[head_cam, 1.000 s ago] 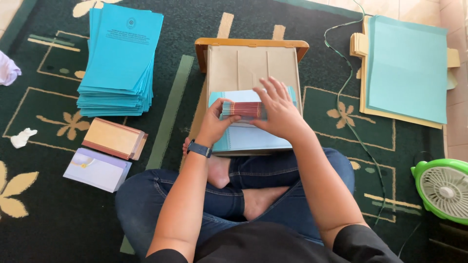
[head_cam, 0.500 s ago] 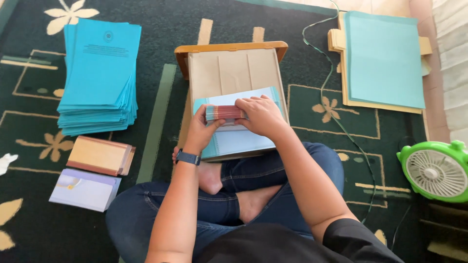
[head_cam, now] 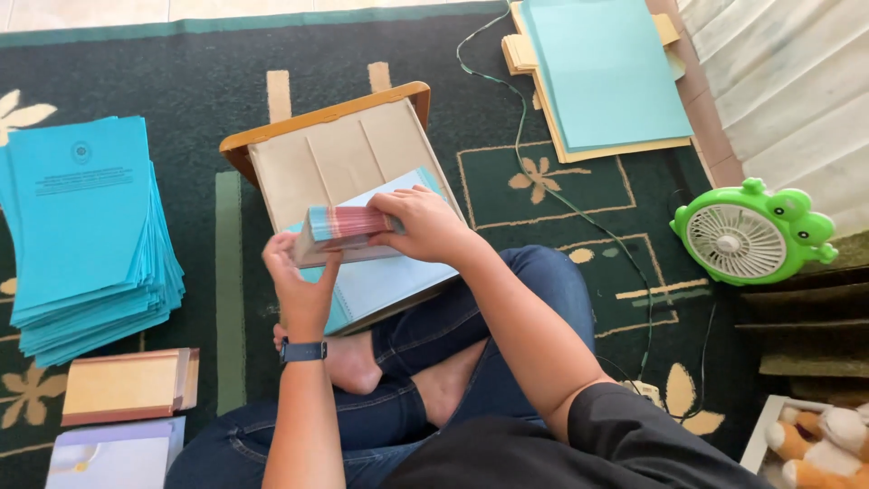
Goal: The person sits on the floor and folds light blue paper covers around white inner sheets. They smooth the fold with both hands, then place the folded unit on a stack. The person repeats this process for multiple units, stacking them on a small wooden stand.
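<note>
- The left hand (head_cam: 299,282) has its fingers curled shut round the near left end of a thick block of paper slips (head_cam: 348,234), thumb up against the side.
- The right hand (head_cam: 425,225) closes over the block's right end, fingertips pressed on the top edge where the red and blue edges of the slips show; how tightly it grips I cannot tell.
- The block is held just above a pale blue sheet (head_cam: 389,281) that lies on a small wooden lap desk (head_cam: 335,149), tilted toward the person's crossed legs.
- A dark wristwatch (head_cam: 302,350) sits on the left wrist; the person wears jeans and a black top and sits barefoot on the floor.
- Under everything lies a dark green carpet (head_cam: 181,63) with cream flowers and line borders; a strip of pale tiled floor shows at the far edge.
- To the left, a fanned stack of turquoise booklets (head_cam: 86,235); nearer, a tan-covered pad (head_cam: 127,385) and a pale lilac sheet pile (head_cam: 113,457).
- Far right, a light blue sheet stack (head_cam: 606,72) rests on a tan board.
- A thin green cable (head_cam: 534,172) runs down the carpet.
- At the right, a green frog-shaped fan (head_cam: 751,235) stands; a plush toy (head_cam: 824,439) sits in the near right corner.
</note>
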